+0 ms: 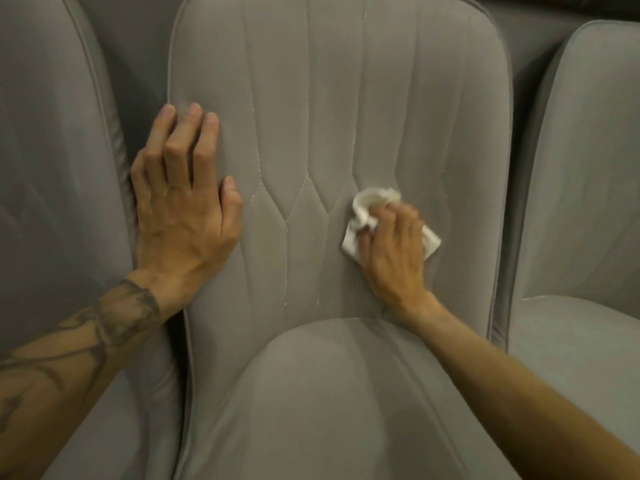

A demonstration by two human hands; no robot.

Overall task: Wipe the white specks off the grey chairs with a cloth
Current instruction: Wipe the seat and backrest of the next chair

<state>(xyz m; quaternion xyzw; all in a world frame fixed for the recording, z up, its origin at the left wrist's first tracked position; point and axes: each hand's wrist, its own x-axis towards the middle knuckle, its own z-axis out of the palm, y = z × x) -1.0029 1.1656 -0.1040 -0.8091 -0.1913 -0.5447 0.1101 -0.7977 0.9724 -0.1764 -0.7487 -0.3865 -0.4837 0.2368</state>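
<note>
Against the lower right of the middle chair's (pixel 311 98) backrest, just above the seat cushion (pixel 329 393), a crumpled white cloth (pixel 363 206) is pressed to the grey fabric. The right hand (pixel 394 251) bunches it, its fingers curled over the wad in a closed grip and its wrist low where backrest meets seat. Cloth corners stick out above and to the right of the fingers, and the hand looks slightly blurred.

The left hand (pixel 183 209) lies flat on the backrest's left edge, fingers pointing up and lightly bent, thumb spread toward the centre, holding nothing. Its forearm (pixel 86 341) carries dark tattoos. Stitched seams (pixel 298 199) run over bare fabric between the hands, and the upper backrest lies uncovered. The left chair (pixel 52 168) and right chair (pixel 581 168) stand close alongside, with narrow gaps between.
</note>
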